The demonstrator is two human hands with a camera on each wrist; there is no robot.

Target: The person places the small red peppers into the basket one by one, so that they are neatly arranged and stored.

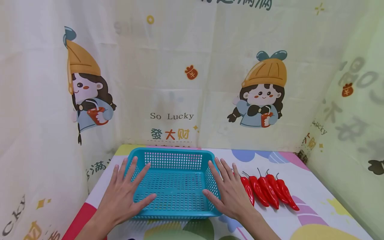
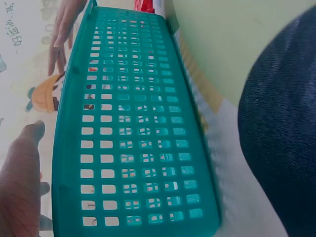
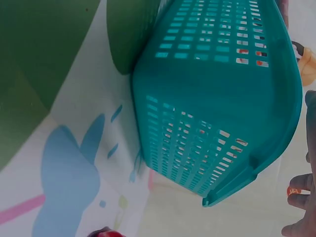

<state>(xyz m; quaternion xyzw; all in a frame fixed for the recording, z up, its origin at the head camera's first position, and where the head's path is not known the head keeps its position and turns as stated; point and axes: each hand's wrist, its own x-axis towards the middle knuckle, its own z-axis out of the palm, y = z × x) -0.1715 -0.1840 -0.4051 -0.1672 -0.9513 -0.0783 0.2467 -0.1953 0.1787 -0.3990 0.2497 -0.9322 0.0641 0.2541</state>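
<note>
A teal plastic basket (image 1: 172, 191) with perforated sides and floor stands on the table, with nothing inside. My left hand (image 1: 123, 193) is spread over its left side, palm down and fingers apart, gripping nothing. Over the right side my right hand (image 1: 229, 191) is spread the same way, also holding nothing. In the wrist views, the left hand (image 2: 22, 182) and the right hand (image 3: 311, 148) appear beyond the basket's rim. Several red chili peppers (image 1: 268, 191) with dark stems lie side by side just right of the right hand, which partly covers the leftmost one.
A colourful patterned cloth (image 1: 252, 230) covers the table. Printed curtains (image 1: 210, 100) enclose it at the back and on both sides. Dark blue fabric (image 2: 286, 113) shows close to the table's near side in the left wrist view.
</note>
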